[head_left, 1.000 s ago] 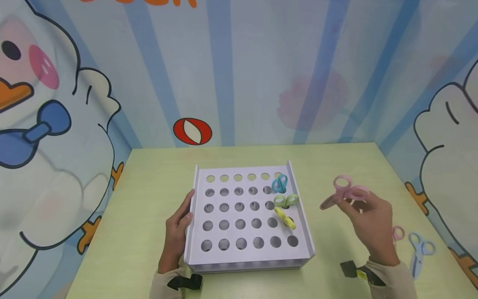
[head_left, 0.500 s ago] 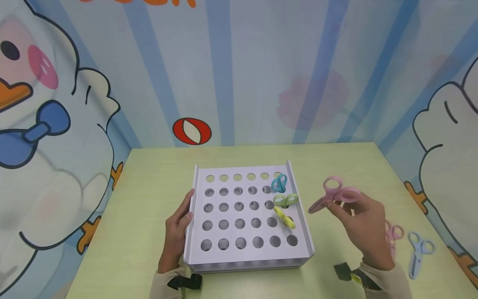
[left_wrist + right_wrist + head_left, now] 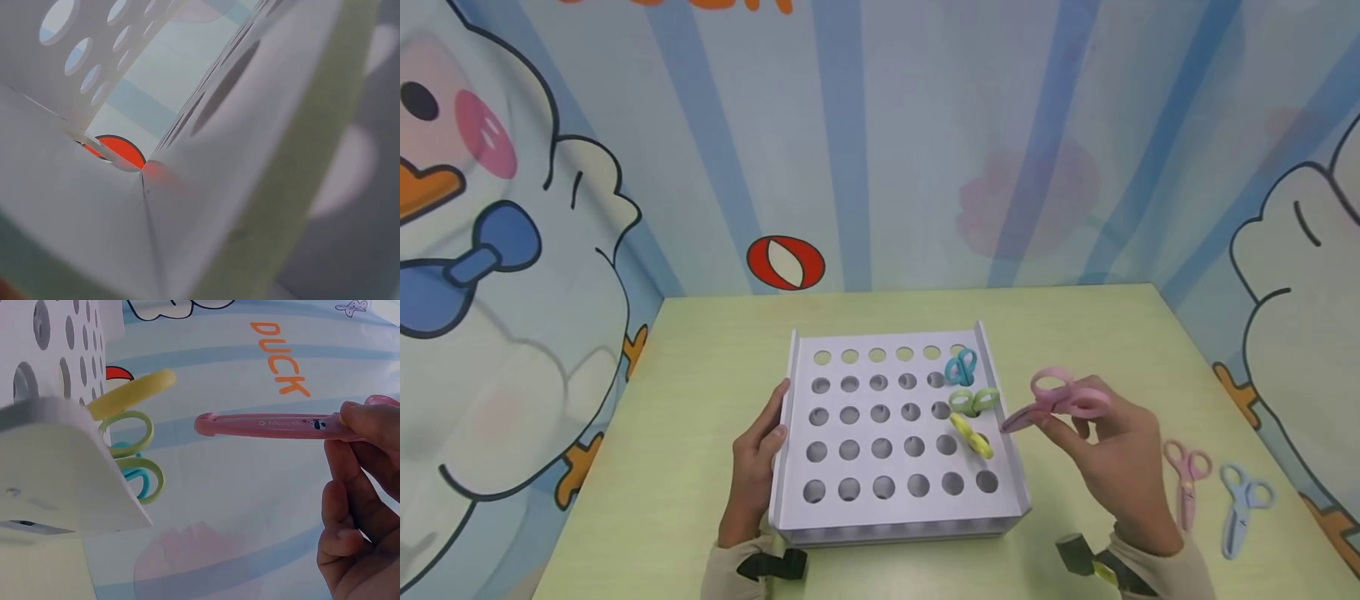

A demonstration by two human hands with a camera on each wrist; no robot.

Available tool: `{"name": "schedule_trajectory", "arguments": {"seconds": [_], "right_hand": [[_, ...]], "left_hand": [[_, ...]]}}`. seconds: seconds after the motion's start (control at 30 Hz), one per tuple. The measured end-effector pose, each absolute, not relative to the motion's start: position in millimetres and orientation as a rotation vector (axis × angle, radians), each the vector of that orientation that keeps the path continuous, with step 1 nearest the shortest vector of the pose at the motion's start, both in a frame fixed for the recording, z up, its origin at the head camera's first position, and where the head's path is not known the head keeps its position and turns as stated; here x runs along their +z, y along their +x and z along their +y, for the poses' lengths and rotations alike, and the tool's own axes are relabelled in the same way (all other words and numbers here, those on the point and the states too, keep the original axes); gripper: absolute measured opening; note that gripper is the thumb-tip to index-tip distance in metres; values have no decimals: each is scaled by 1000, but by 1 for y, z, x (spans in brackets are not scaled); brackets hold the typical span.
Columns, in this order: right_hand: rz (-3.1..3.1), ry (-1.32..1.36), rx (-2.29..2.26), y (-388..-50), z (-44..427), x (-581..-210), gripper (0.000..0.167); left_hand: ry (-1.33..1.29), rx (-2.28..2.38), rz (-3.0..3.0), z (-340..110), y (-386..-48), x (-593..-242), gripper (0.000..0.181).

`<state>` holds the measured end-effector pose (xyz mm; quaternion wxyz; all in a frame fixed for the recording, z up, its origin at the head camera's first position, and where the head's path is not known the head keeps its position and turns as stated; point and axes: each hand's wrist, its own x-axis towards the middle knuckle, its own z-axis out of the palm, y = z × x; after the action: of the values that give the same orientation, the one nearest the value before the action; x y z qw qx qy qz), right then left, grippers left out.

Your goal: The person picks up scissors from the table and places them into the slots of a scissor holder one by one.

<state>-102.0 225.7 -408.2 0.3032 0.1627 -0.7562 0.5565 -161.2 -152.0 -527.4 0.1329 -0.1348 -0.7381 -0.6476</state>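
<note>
Pink scissors point(image 3: 1057, 400) in right grip point(image 3: 1120, 454)

Closed pink scissors point(image 3: 1060, 398) are hovering, finger loops rightward and tip leftward, near a white rack point(image 3: 865, 432) that is displaying rows of round holes.

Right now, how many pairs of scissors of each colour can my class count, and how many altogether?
Teal scissors: 1
Green scissors: 1
Yellow scissors: 1
Held pink scissors and resting pink scissors: 2
Blue scissors: 1
Total: 6
</note>
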Motion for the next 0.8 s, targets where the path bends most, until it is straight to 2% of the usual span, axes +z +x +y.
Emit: {"name": "schedule_trajectory", "arguments": {"seconds": [0.17,0.5,0.8], "right_hand": [[-2029,432,1478,-98,218,-406,27],[-2100,559,1552,-87,191,-404,33],[-2085,649,1641,-81,162,-426,32]], "left_hand": [[-378,-1888,-2140,-152,-161,-527,51],[-366,-1901,-2151,-153,-160,-527,51],[-373,-1905,-2156,-152,-160,-528,52]]}}
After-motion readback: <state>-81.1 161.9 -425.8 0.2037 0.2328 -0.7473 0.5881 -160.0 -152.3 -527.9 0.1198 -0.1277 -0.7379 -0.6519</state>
